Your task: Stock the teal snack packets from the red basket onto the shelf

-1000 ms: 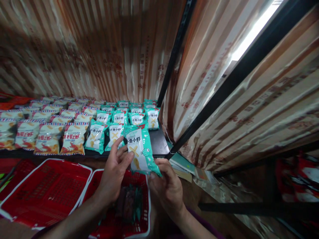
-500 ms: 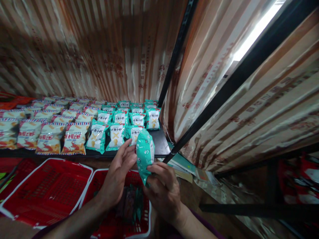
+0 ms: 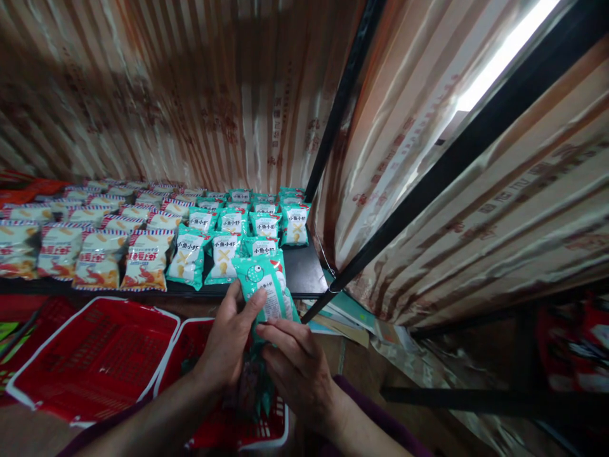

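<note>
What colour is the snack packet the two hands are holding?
Teal green with a white panel, on the snack packet; seen in the head view.

teal snack packet (image 3: 267,289): back side facing camera, upright with slight tilt, held up in front of the shelf edge, above the red basket (image 3: 266,431)

Teal snack packet (image 3: 266,285) now back-side up, turned over from its front, both hands closer.

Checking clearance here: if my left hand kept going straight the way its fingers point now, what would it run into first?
The left hand points up and away, fingers already on the teal snack packet held with the right hand. Past that, probably the front teal packets on the black shelf, though depth is hard to judge.
</note>
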`<state>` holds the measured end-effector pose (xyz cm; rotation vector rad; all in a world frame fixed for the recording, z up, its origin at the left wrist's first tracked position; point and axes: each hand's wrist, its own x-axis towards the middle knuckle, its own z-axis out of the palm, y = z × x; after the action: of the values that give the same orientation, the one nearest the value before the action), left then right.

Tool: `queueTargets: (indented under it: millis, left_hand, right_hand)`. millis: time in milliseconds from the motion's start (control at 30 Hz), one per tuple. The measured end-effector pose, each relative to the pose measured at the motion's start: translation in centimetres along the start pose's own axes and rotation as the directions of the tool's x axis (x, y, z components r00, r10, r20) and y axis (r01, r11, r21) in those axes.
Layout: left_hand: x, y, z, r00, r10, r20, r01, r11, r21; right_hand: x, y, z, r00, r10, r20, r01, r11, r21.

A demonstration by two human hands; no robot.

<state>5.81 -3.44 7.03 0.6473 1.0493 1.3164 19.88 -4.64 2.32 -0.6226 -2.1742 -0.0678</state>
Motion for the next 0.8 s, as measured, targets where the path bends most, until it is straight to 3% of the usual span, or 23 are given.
queueTargets:
  millis: [200,300,400,500,633,700,800]
  left_hand:
    - [0.2,0.6,0.3,0.995,-0.027,-0.092,0.023,0.999,-0.047]
    - [0.3,0.6,0.4,0.995,-0.016,-0.098,-0.001,0.986,-0.169]
    - [0.4,0.5,0.4,0.994,-0.050,-0.095,0.025,0.969,-0.245]
    - [0.6,0.4,0.3,0.992,-0.072,-0.102,0.042,0.961,-0.272]
    - [0.9,0.2,0.1,0.995,-0.052,-0.081,0.027,0.959,-0.282]
    - [1.0,0.3,0.1,0.994,-0.056,-0.092,0.029,0.962,-0.273]
    - [0.9,0.3,0.1,0.994,-0.056,-0.094,0.030,0.965,-0.260]
  right_hand:
    - [0.4,-0.2,-0.7,1.000,0.007,-0.012,-0.006,1.000,0.024]
    - [0.3,0.3,-0.9,0.981,0.151,-0.120,-0.150,0.989,0.019]
    - [0.1,0.9,-0.6,0.919,0.338,-0.204,-0.334,0.941,0.058]
    - [-0.4,1.4,0.3,0.818,0.555,-0.149,-0.511,0.821,0.254]
    - [-0.9,1.2,0.9,0.647,0.759,0.081,-0.667,0.511,0.543]
    - [-0.9,1.0,0.8,0.618,0.772,0.147,-0.675,0.425,0.604]
    - [-0.6,0.9,0.4,0.617,0.764,0.190,-0.665,0.377,0.645]
